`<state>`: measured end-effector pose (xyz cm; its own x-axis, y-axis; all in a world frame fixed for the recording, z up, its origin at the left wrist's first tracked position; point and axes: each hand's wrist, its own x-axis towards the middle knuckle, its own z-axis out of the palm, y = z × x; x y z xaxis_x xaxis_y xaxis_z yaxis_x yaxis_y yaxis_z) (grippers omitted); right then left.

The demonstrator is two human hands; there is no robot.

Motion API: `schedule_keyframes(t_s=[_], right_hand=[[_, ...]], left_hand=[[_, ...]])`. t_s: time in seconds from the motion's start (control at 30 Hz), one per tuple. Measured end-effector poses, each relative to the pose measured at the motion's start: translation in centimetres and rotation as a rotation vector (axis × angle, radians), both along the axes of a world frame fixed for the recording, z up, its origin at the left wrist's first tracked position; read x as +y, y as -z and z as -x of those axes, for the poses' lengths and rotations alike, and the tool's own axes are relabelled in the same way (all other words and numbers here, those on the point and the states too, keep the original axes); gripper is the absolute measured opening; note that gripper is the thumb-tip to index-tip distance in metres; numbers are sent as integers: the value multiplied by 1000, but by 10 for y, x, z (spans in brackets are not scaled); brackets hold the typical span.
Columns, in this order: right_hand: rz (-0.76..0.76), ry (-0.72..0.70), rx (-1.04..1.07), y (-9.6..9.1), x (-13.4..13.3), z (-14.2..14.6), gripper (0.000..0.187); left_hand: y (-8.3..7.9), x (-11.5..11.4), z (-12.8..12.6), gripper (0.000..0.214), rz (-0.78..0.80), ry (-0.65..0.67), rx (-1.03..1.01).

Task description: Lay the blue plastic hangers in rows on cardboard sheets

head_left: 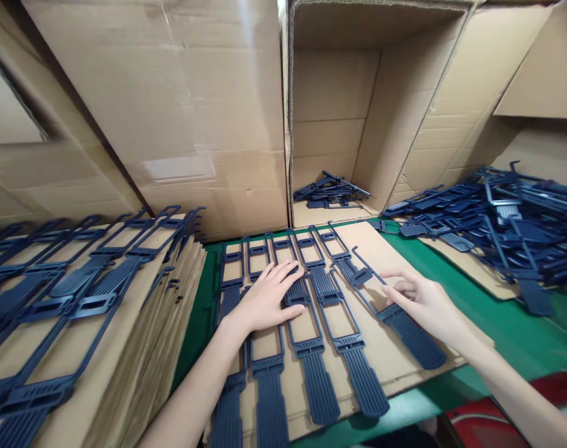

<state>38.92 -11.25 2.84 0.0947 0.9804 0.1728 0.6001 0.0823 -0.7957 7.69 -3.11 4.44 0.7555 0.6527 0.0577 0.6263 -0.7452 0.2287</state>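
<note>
Several dark blue plastic frames with ribbed paddles [364, 382] lie side by side in two overlapping rows on a flat cardboard sheet [365, 242]. My left hand [267, 298] rests flat across the middle frames, fingers stretched out and slightly apart. At the right end of the front row, another frame with a ribbed paddle [414, 336] lies at a slant. My right hand [421, 302] pinches that frame's side bar between thumb and fingers. Its paddle points towards me and to the right.
At left stands a stack of cardboard sheets [148, 348] topped with similar frames [92, 286]. A loose heap of frames [507, 230] lies at right on the green table [511, 323]. Behind, an open cardboard box [334, 87] holds a small pile [330, 190].
</note>
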Motion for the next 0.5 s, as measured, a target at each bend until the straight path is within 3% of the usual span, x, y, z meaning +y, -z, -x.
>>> schedule_keyframes(t_s=[0.2,0.5], right_hand=[[-85,73,-186,9,-4,3,23],[-48,28,-190,33,-7,2,22]], left_hand=[[1,0,1,70,-3,8,-23],[0,0,0,70,8,-3,-14]])
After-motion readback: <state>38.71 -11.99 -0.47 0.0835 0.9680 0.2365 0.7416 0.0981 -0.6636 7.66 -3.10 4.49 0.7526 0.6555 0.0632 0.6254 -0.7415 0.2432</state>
